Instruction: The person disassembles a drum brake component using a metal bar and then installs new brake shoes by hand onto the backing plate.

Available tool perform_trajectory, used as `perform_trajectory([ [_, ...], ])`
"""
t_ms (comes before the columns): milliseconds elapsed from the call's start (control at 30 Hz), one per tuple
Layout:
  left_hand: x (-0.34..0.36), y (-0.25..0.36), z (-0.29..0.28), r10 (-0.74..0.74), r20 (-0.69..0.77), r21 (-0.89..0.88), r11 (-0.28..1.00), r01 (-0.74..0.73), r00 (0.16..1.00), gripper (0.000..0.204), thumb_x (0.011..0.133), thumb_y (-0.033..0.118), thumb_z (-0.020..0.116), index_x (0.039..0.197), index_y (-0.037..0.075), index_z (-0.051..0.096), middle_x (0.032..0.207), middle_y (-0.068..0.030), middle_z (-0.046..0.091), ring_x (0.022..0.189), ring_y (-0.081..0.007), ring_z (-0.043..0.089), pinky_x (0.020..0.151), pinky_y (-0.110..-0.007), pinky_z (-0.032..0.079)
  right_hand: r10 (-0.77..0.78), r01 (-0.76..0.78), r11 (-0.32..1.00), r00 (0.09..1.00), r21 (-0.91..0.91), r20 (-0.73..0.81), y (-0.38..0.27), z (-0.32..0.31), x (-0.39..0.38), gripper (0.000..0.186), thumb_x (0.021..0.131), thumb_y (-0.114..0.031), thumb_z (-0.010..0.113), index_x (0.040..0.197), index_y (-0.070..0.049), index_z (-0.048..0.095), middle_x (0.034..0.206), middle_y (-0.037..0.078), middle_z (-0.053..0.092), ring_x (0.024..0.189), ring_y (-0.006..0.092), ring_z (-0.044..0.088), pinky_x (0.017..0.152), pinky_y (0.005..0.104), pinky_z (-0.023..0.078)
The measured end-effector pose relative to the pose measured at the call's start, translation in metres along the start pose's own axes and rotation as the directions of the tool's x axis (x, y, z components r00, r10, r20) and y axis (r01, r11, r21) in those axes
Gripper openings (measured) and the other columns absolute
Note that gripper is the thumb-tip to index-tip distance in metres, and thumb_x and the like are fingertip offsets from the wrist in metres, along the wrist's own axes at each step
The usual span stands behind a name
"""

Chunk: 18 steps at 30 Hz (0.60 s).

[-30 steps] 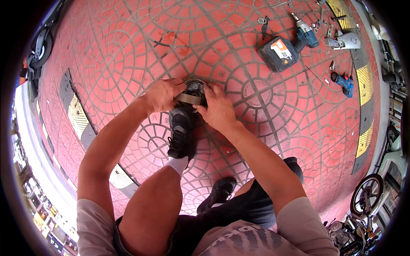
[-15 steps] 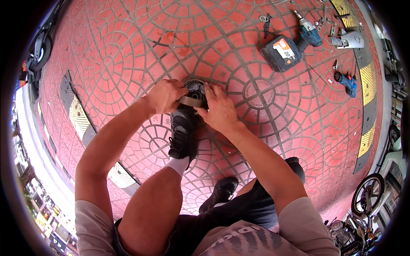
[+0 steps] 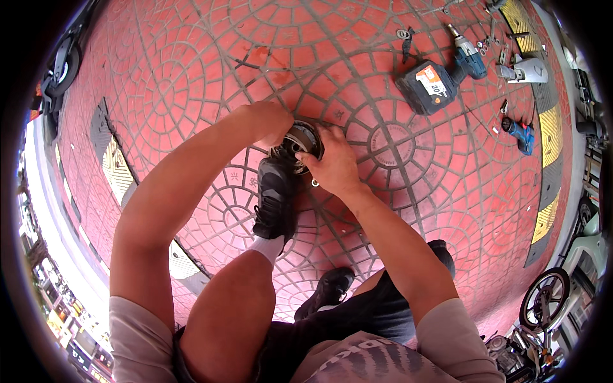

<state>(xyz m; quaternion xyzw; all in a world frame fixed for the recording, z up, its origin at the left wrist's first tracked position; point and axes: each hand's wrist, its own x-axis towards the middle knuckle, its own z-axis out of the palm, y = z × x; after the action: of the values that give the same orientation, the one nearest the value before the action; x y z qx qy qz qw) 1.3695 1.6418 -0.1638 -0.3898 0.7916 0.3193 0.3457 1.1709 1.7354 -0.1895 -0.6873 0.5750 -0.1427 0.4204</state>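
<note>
A round, dark metal drum brake plate (image 3: pixel 295 145) with a curved brake shoe inside its rim is between my hands, just beyond the toe of my black shoe (image 3: pixel 276 185). My left hand (image 3: pixel 271 122) is curled at its upper left edge, with the fingertips mostly hidden. On the right side, my right hand (image 3: pixel 333 159) grips the plate, thumb laid across its face and fingers over the far rim. A small pale ring (image 3: pixel 315 182) shows beside the plate, close to my right wrist.
On the red paving lie a cordless impact wrench (image 3: pixel 440 80) with a big battery, a small blue power tool (image 3: pixel 520 134), a white-grey part (image 3: pixel 527 70) and several washers. Yellow-black ramps (image 3: pixel 547 159) line the right. A motorcycle wheel (image 3: pixel 544 297) stands lower right.
My left hand has moved up and right, its wrist now bent over the plate's far edge. The plate has turned and shifted slightly right; my right thumb now lies across its face.
</note>
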Motion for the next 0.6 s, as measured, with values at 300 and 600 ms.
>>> perform_trajectory([
  [300, 0.014, -0.019, -0.002, -0.046, 0.182, -0.138, 0.988, 0.071, 0.982, 0.026, 0.080, 0.013, 0.073, 0.101, -0.002, 0.078, 0.098, -0.0220, 0.075, 0.096, -0.0377, 0.074, 0.079, -0.048, 0.058, 0.015, -0.013, 0.983, 1.000, 0.185, -0.011, 0.006, 0.004, 0.005, 0.066, 0.081, -0.026, 0.087, 0.137, -0.003, 0.062, 0.124, 0.018, 0.060, 0.118, 0.0390, 0.063, 0.102, 0.0469, 0.052],
  [600, 0.007, 0.001, -0.028, -0.135, 0.269, -0.107, 0.980, 0.169, 0.954, 0.036, 0.081, 0.024, 0.073, 0.107, 0.000, 0.077, 0.103, -0.0196, 0.076, 0.100, -0.0351, 0.073, 0.080, -0.047, 0.058, 0.129, -0.102, 0.897, 0.991, 0.429, -0.035, 0.033, 0.026, 0.017, 0.052, 0.079, -0.017, 0.088, 0.122, -0.001, 0.064, 0.120, 0.018, 0.067, 0.111, 0.0336, 0.068, 0.098, 0.0430, 0.054],
])
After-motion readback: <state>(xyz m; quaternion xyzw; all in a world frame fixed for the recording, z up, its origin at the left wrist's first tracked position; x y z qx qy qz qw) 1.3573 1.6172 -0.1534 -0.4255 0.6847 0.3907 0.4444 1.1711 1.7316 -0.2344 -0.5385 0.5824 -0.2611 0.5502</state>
